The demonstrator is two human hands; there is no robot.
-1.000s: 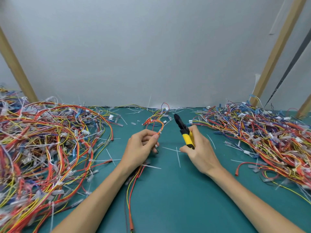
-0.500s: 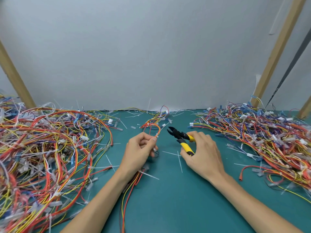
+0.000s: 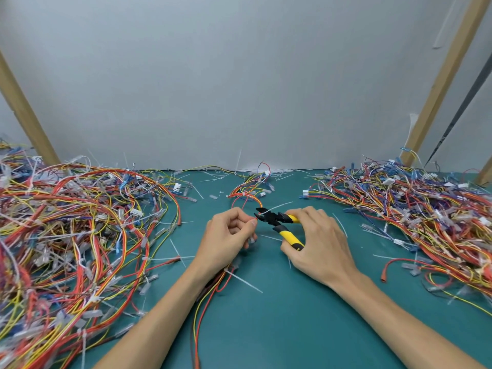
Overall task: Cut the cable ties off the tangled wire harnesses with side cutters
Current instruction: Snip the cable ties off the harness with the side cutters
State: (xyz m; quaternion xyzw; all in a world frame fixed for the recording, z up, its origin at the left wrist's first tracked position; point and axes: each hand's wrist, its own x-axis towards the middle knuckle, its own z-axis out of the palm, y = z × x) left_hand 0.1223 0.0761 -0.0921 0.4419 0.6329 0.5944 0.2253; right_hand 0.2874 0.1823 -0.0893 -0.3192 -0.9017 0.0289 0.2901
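My left hand (image 3: 229, 237) pinches a thin harness of red, orange and yellow wires (image 3: 246, 197) that loops away toward the wall and trails back under my wrist. My right hand (image 3: 316, 243) grips the yellow-and-black side cutters (image 3: 279, 222) by both handles. The cutters' black jaws point left, spread around a white cable tie (image 3: 277, 205) right beside my left fingertips. The tie's long tail sticks out to the upper right.
A large tangled pile of harnesses (image 3: 74, 235) covers the left of the green mat (image 3: 279, 315). A second pile (image 3: 415, 217) fills the right. Cut white ties (image 3: 243, 280) lie scattered around my hands. Wooden posts (image 3: 442, 78) lean against the grey wall.
My right hand has swung the cutters from pointing up and away to pointing left, bringing the jaws onto the tie at my left fingertips. My left hand stayed on the harness.
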